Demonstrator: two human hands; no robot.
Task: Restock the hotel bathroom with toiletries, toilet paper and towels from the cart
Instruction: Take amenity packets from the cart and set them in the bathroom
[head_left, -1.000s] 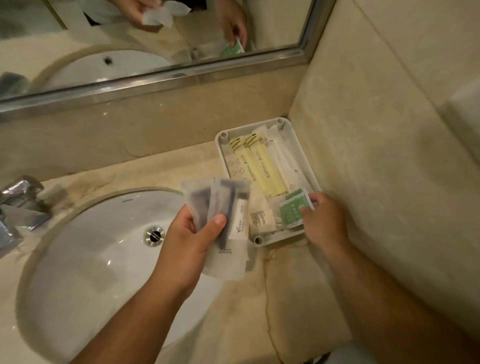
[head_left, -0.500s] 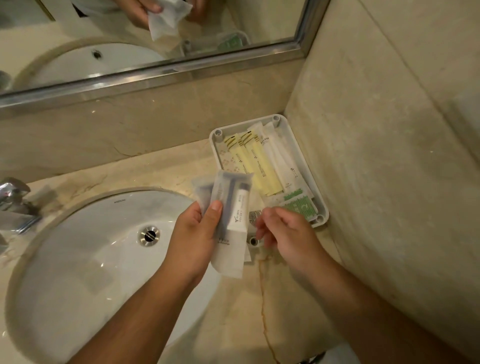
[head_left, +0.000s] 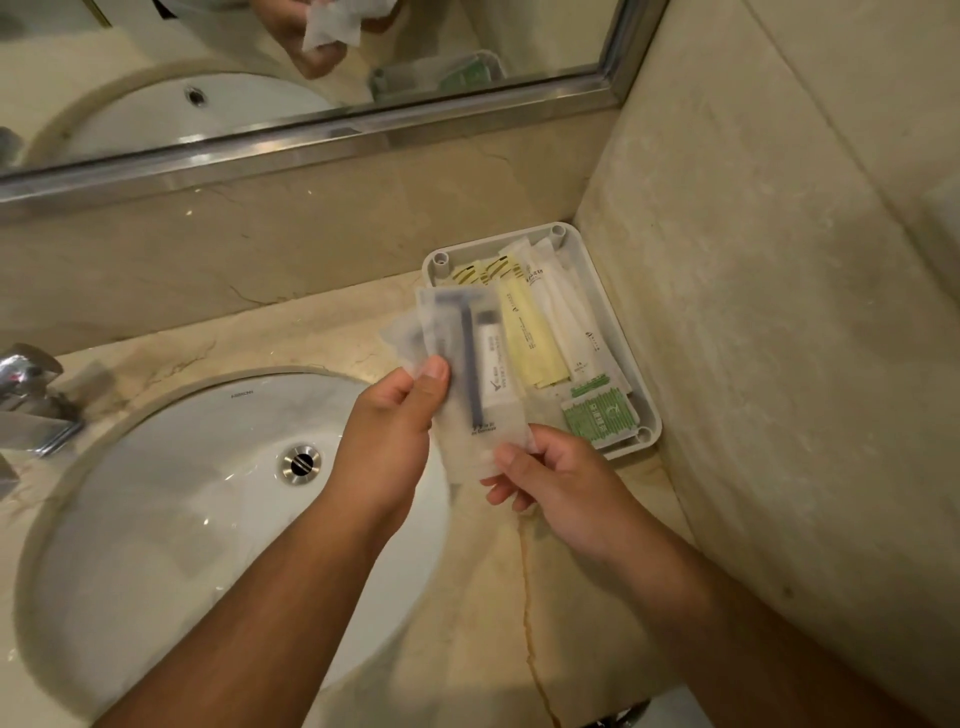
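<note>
Now that your right hand (head_left: 550, 483) has left the green sachet (head_left: 600, 418) in the tray (head_left: 439, 258) and pinches the lower edge of the razor packets (head_left: 478, 374), your left hand (head_left: 395, 421) gripping them above the tray's near edge, one probably goes in next.

**Colours at the basin**

The pale grey tray (head_left: 644, 435) holds pale yellow sachets (head_left: 530, 338), some black-striped at the top, white sachets (head_left: 576, 332) and a green-and-white striped packet (head_left: 600, 418). The frosted pouches (head_left: 457, 415) show a dark razor (head_left: 470, 364) and a white tube (head_left: 496, 364). The table (head_left: 488, 597) is beige with brown veins, the sink (head_left: 182, 519) white, the mirror frame (head_left: 311, 137) silver.
</note>
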